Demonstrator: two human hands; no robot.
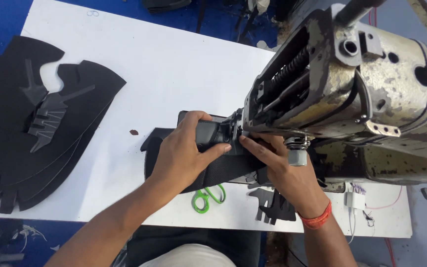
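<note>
My left hand (183, 154) grips a curved black fabric shoe piece (223, 167) and presses it against the post under the head of a worn industrial sewing machine (352, 94). My right hand (277, 163) pinches the same piece right beside the needle area, fingers touching the fabric below the presser foot. An orange thread band sits on my right wrist (316, 220). The needle itself is hidden by the machine head.
A stack of cut black fabric pieces (35, 123) lies at the left of the white table (164, 64). Green-handled scissors (207, 197) and small black offcuts (273, 205) lie near the front edge. A blue surface surrounds the table.
</note>
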